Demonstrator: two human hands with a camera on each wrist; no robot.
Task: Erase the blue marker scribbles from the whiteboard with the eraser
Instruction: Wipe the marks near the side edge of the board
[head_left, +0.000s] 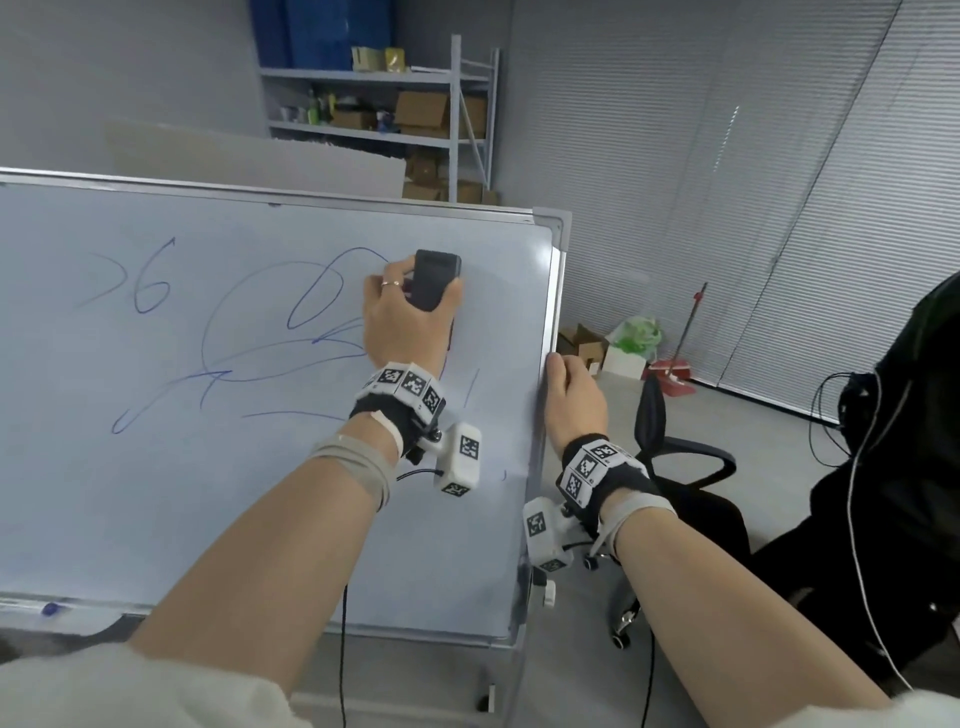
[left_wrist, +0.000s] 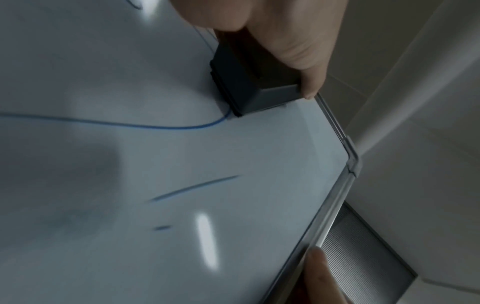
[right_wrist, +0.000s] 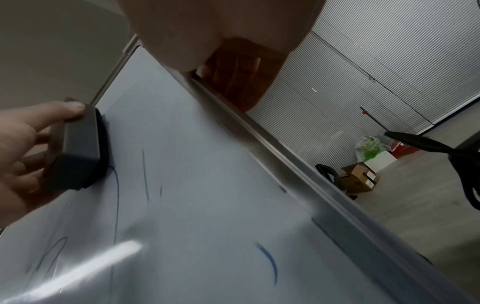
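Currently we hold one eraser (head_left: 435, 278) in our left hand (head_left: 402, 317), fingers curled round it, its pad flat on the board (head_left: 260, 493) near the top right corner. Our right hand (head_left: 571, 400) grips the board's right edge. We judge erasing barely started: one large scribble (head_left: 291, 332) left of the eraser, "6" marks (head_left: 148, 288) farther left, and a few short strokes below remain.

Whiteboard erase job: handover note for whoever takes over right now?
Left hand grips the dark grey block eraser, pressed on the white metal-framed whiteboard near its upper right.
Right hand grips the board's right frame edge.
Done: area right of the eraser looks mostly clean.
Left: blue marker scribbles centre and left, short strokes below the eraser.
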